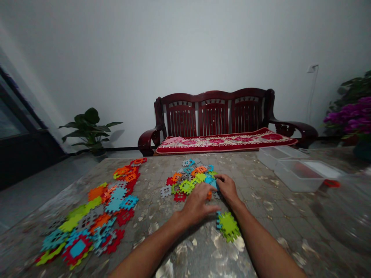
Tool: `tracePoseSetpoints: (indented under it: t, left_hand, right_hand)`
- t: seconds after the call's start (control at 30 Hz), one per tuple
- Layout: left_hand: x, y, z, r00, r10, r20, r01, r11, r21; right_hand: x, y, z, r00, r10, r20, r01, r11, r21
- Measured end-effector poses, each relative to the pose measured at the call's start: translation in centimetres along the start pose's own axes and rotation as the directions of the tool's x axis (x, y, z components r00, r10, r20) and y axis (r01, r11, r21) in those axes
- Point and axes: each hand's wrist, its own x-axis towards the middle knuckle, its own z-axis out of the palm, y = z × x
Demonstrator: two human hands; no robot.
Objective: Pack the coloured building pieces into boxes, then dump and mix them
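A pile of small colourful interlocking plastic tiles (189,177) lies in the middle of the marbled table (261,216). My left hand (198,204) rests palm down at the pile's near edge, fingers curled over some tiles; what it grips is hidden. My right hand (227,188) reaches into the pile's right side, fingers closed around a blue tile (210,180). A green tile joined to a small blue one (228,226) lies between my forearms. A wide spread of larger tiles (95,216) covers the table's left side.
Two clear plastic boxes (298,170) stand at the right back of the table, a small red piece (331,183) beside them. A dark wooden bench (220,123) with a red cushion stands behind the table. Potted plants sit at left (89,129) and right (352,114).
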Motion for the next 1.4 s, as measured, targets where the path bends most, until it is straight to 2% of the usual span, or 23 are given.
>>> tracePoseSetpoints:
  t: [0.07,0.17,0.27,0.4,0.53,0.63,0.7,0.8,0.93,1.03,1.13,1.2,1.23,1.3,1.4]
  left_hand:
    - [-0.9,1.2,1.1,0.975,0.130,0.183,-0.123,0.991,-0.048]
    - [-1.5,1.9,2.2,0.910,0.233,0.344,-0.226,0.972,-0.060]
    - [-1.5,1.9,2.3,0.892,0.220,0.395,-0.225,0.974,-0.034]
    - [-1.7,1.5,1.9,0.913,0.169,0.371,-0.174,0.985,-0.020]
    - [-2.2,0.6,2.1,0.974,0.047,0.223,-0.030,0.996,-0.079]
    - [-1.8,-0.4,1.7,0.993,-0.100,0.058,0.108,0.984,-0.140]
    - [-1.0,-1.3,0.9,0.979,-0.188,-0.079,0.172,0.970,-0.172]
    - [0.9,-2.8,-0.8,0.924,-0.283,-0.256,0.244,0.954,-0.175]
    - [2.2,-4.9,-2.6,0.880,-0.330,-0.342,0.311,0.944,-0.111]
    - [1.4,-6.5,-3.3,0.848,-0.346,-0.401,0.363,0.931,-0.036]
    - [-0.8,-8.1,-4.8,0.827,-0.332,-0.453,0.387,0.922,0.031]
    - [-2.8,-9.4,-6.9,0.789,-0.333,-0.516,0.430,0.900,0.076]
    - [-4.0,-10.1,-8.3,0.755,-0.344,-0.559,0.473,0.876,0.099]
    - [-6.6,-11.7,-11.6,0.669,-0.382,-0.638,0.587,0.798,0.138]
    - [-11.4,-14.4,-17.1,0.545,-0.464,-0.699,0.756,0.633,0.169]
  right_hand:
    - [0.1,0.2,0.0,1.000,0.009,-0.001,-0.009,1.000,0.015]
    - [0.1,0.3,-0.1,1.000,0.008,0.006,-0.009,0.999,0.032]
    - [0.0,0.3,-0.2,1.000,0.005,0.011,-0.005,0.999,0.037]
    - [-0.1,0.2,-0.2,1.000,0.005,0.012,-0.006,0.999,0.036]
    - [-0.1,0.3,-0.1,1.000,0.004,0.013,-0.005,0.999,0.035]
    - [0.0,0.3,-0.1,1.000,0.005,0.015,-0.006,0.999,0.031]
    - [0.0,0.2,-0.1,1.000,0.008,0.016,-0.009,1.000,0.027]
    - [0.0,0.2,-0.2,1.000,0.015,0.015,-0.015,1.000,0.020]
    - [-0.1,-0.1,-0.4,1.000,0.021,0.009,-0.021,1.000,0.011]
    - [-0.2,-0.4,-0.6,1.000,0.027,0.010,-0.028,1.000,0.010]
    - [-0.2,-0.5,-0.8,1.000,0.028,0.015,-0.028,1.000,0.014]
    - [-0.2,-0.3,-0.9,1.000,0.022,0.019,-0.023,1.000,0.013]
    - [-0.2,-0.2,-0.9,1.000,0.019,0.021,-0.019,1.000,0.010]
    - [-0.1,0.0,-1.0,0.999,0.023,0.031,-0.023,1.000,-0.001]
    - [0.0,0.2,-1.1,0.998,0.041,0.044,-0.040,0.999,-0.014]
